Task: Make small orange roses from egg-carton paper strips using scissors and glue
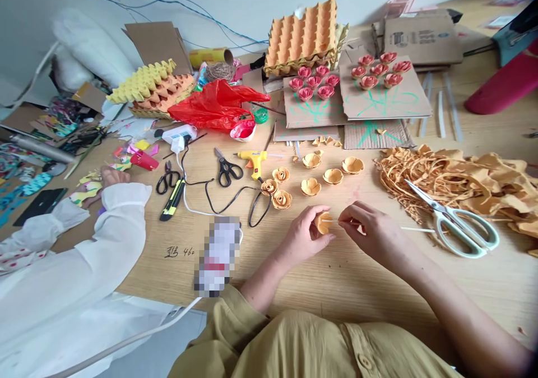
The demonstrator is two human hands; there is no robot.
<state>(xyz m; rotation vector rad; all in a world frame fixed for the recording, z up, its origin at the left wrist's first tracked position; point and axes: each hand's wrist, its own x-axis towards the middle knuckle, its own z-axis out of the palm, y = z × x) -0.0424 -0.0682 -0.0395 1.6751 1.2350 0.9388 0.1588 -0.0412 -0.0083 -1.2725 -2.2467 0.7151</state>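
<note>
1. Cupping a small orange, bowl-shaped pulp flower, the person's left hand is curling its fingers around the flower's side, just above the pale wooden surface.
2. The right hand is pinching a thin white stick in narrow fingers, and is pointing one end toward the flower; whether that end is touching is too small to tell.
3. Beyond the hands, four orange open petal cups are lying near three orange layered rosettes.
4. A yellow glue gun is resting behind the rosettes, beside black-handled scissors.
5. To the right, white-and-green-handled scissors are lying against a heap of orange pulp scraps.
6. Farther back, pinkish-red roses are sitting on brown cardboard panels marked with green strokes.
7. At far left, a co-worker's white sleeve is extending over the surface.
</note>
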